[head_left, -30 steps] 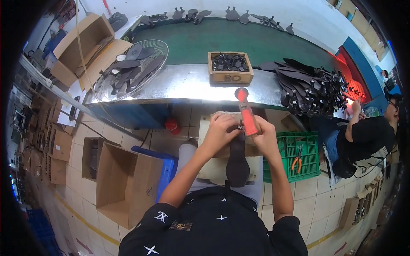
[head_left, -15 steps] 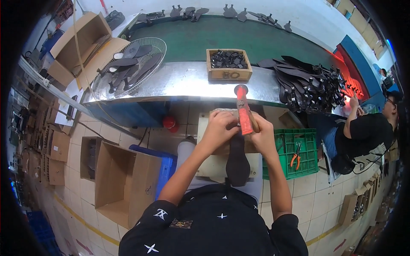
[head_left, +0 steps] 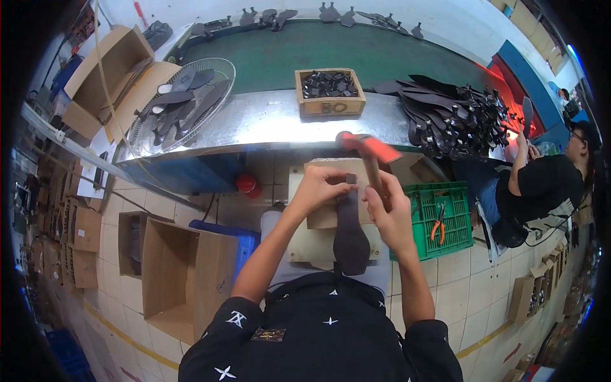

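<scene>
My left hand (head_left: 320, 190) pinches a small black square heel tip (head_left: 351, 179) at the far, narrow end of a dark shoe sole (head_left: 351, 247). The sole lies lengthwise with its broad toe end towards me, over a wooden block (head_left: 318, 218) on a cream board (head_left: 310, 247) between my knees. In my right hand (head_left: 393, 215) is a hammer (head_left: 374, 150) with a red head, gripped by its wooden handle. The hammer head is raised beyond the heel tip, apart from it. My fingers partly hide the sole's heel end.
On the metal bench edge (head_left: 261, 124) stand a wooden box (head_left: 331, 108) of small black pieces, a wire basket (head_left: 230, 83) of soles and a heap of soles (head_left: 439, 118). A green crate (head_left: 423, 245) with pliers (head_left: 438, 230) and a co-worker (head_left: 550, 197) are right; cartons (head_left: 213, 280) left.
The hammer head has swung round, now pointing to the right, and my right hand has turned with it. The heel tip now shows in my left fingers. The co-worker now holds up a sole.
</scene>
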Demonstrator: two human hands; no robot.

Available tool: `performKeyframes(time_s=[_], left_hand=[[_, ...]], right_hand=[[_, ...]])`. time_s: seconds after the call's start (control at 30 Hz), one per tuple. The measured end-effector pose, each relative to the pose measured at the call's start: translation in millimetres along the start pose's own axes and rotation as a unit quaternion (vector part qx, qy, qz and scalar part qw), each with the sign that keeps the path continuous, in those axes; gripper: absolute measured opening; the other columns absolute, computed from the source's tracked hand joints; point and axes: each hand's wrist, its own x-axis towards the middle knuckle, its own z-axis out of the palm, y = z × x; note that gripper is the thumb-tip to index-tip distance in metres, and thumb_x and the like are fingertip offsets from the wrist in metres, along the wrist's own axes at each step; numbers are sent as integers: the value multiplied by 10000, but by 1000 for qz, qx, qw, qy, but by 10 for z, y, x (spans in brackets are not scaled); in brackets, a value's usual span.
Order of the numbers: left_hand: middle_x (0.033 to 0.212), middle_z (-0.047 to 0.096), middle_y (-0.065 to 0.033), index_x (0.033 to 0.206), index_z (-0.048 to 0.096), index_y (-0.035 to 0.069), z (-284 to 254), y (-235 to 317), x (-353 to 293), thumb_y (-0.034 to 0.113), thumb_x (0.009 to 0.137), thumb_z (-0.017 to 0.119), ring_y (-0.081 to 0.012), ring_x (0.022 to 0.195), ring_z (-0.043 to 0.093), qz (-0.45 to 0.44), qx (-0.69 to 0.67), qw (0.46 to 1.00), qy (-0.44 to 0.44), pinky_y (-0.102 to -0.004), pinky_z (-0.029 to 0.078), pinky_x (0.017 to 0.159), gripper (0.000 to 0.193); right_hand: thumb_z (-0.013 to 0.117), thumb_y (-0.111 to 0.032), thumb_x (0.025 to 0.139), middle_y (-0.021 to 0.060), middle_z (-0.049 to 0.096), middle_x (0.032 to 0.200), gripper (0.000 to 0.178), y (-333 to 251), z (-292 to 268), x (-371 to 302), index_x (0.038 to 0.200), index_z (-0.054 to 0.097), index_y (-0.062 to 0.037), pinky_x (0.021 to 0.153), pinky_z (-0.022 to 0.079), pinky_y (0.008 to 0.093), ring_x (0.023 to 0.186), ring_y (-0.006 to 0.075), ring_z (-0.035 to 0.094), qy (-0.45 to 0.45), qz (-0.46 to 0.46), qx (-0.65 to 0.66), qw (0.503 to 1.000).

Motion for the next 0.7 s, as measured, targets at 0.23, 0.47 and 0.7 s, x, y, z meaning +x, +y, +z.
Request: performKeyframes(time_s=[0.23, 0.47, 0.7], left_hand=[[856, 735, -54, 1024, 735, -13, 7, 100, 0, 48, 779, 746, -65, 751, 629, -6, -19, 1000, 2, -231, 521, 674, 253], [824, 727, -37, 974, 750, 2, 32, 121, -16, 119, 778, 785, -65, 753, 621, -24, -16, 1000, 4, -237, 506, 709, 231], [971, 732, -58, 1234, 645, 24, 35, 118, -78, 155, 785, 787, -123, 945, 643, -18, -7, 1000, -17, -281, 494, 864, 489]], right_hand=[[514, -77, 983, 19, 593, 792, 458, -249, -205, -529, 1428, 432, -9, 466, 390, 200, 546, 41, 472, 20, -4, -19, 1000], [555, -27, 947, 286, 626, 1119, 461, -244, -196, -534, 1390, 440, 32, 815, 514, 387, 960, 392, 656, -29, 6, -121, 992], [552, -24, 948, 273, 633, 1066, 453, -322, -254, -447, 1383, 442, 42, 788, 517, 384, 893, 394, 652, -38, -15, -135, 990]])
